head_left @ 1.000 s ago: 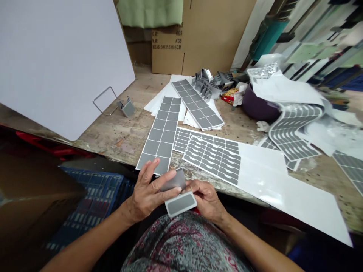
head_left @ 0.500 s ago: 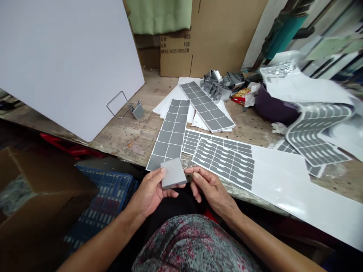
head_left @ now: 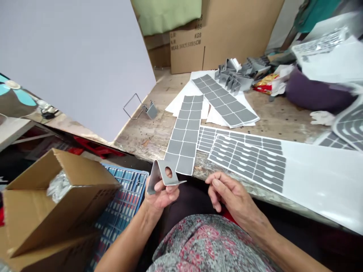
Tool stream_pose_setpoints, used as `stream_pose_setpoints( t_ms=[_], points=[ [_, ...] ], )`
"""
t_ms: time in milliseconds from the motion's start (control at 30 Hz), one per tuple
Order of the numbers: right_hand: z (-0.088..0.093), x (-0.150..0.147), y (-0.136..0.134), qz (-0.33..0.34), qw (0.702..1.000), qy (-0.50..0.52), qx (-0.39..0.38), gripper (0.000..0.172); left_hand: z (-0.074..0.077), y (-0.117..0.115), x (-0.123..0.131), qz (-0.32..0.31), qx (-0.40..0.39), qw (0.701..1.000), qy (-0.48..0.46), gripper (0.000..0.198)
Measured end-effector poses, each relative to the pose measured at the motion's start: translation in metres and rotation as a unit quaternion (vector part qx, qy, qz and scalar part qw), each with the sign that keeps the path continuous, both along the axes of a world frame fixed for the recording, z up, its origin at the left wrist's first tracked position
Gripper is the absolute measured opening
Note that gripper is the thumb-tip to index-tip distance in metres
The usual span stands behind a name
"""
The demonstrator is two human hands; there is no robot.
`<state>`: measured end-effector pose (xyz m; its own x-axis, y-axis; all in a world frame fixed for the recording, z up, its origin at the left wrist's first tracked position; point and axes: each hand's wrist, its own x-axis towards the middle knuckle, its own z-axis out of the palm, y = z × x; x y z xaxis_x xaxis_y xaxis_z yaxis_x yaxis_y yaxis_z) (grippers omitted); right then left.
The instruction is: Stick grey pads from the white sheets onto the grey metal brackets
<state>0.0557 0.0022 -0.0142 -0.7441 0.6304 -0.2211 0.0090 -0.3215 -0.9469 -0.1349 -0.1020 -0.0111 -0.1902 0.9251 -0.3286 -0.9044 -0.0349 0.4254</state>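
Bracket is held before the table edge, just under the sticker sheet, pinched in the left hand; turned since a moment ago, it now shows its hole. Right hand has let go and hangs near, open, empty.

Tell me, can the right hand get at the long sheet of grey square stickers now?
Probably yes. The right hand is open and empty, and the near end of the sticker sheet lies uncovered close to it. The left hand holds the bent metal piece to the left, not between them.
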Motion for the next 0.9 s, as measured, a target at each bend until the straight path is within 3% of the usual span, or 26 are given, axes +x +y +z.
stream_pose_setpoints(
  t_ms=[133,200,267,367,500,700,767,900],
  points=[
    [-0.003,0.006,0.002,0.057,0.996,-0.038,0.048,0.025,0.012,0.003,-0.028,0.046,0.004,0.997,0.068,0.016],
    [-0.005,0.010,0.003,0.104,0.985,-0.076,0.114,0.023,0.016,0.014,-0.049,0.089,-0.004,0.984,0.154,0.011],
    [-0.006,0.010,0.006,0.136,0.960,-0.110,0.220,0.019,0.013,0.033,-0.069,0.127,0.005,0.958,0.259,0.023],
    [-0.008,0.001,0.012,0.124,0.906,-0.123,0.387,0.015,-0.005,0.069,-0.087,0.122,0.023,0.924,0.363,0.045],
    [-0.011,-0.021,0.017,0.087,0.837,-0.095,0.532,0.011,-0.036,0.105,-0.083,0.122,0.032,0.918,0.376,0.059],
    [-0.022,-0.039,0.026,0.119,0.677,-0.159,0.709,0.019,-0.054,0.113,-0.064,0.153,0.026,0.913,0.378,0.058],
    [-0.029,-0.037,0.034,0.125,0.658,-0.172,0.722,0.016,-0.055,0.112,-0.061,0.162,0.018,0.912,0.377,0.058],
    [-0.033,-0.023,0.046,0.127,0.662,-0.143,0.725,0.023,-0.052,0.106,-0.055,0.145,0.007,0.916,0.373,0.057]
  ],
)
